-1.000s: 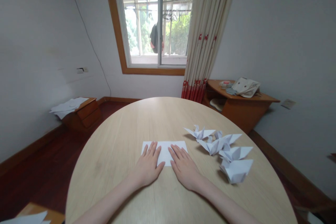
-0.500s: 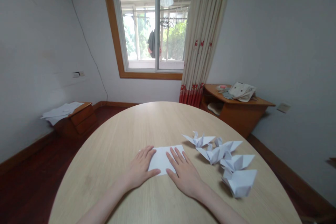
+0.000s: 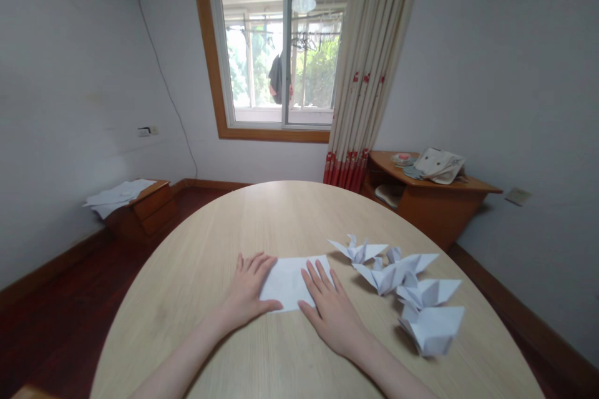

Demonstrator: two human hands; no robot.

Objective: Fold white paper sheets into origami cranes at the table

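A white sheet of paper (image 3: 286, 280), roughly rectangular, lies flat on the round wooden table (image 3: 224, 224). My left hand (image 3: 253, 280) rests at its left edge, fingers stretched out, with the thumb along the near edge. Across the paper's right part lies my right hand (image 3: 330, 305), palm down with fingers spread, hiding that side of the sheet. Just to the right sit several folded white paper cranes (image 3: 388, 271), grouped close together; the nearest crane (image 3: 433, 330) is the largest in view.
Behind the table are a window and a cream curtain (image 3: 367, 75) with red flowers. A brown corner desk (image 3: 430, 199) with a cloth bag (image 3: 440, 165) stands back right. Papers (image 3: 116, 193) cover a low wooden cabinet (image 3: 154, 206) at left.
My left hand has slid slightly left along the paper, exposing more of its surface. My right hand stays on the paper's right side. The whole view has shifted a little.
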